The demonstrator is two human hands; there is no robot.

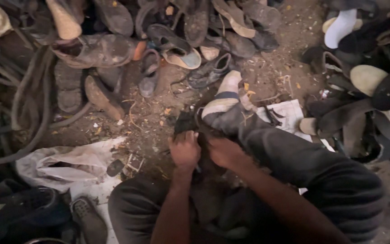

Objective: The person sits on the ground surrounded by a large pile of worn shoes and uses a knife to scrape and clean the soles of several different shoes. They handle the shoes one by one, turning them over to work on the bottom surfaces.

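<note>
Head view | left hand and right hand both clenched on a dark, worn shoe | scuffed, dusty upper; cream-socked foot just beyond them

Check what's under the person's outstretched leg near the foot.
A white sheet lies on the dirt under the outstretched leg, showing on its far side near the foot. The part beneath the leg is covered, so anything else there cannot be seen.

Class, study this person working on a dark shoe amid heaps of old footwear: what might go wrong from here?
1. Both hands, left hand and right hand, crowd the dark shoe; a slip might hurt a finger.
2. Dim light hides the work.
3. The shoe piles might bury small parts.
</note>
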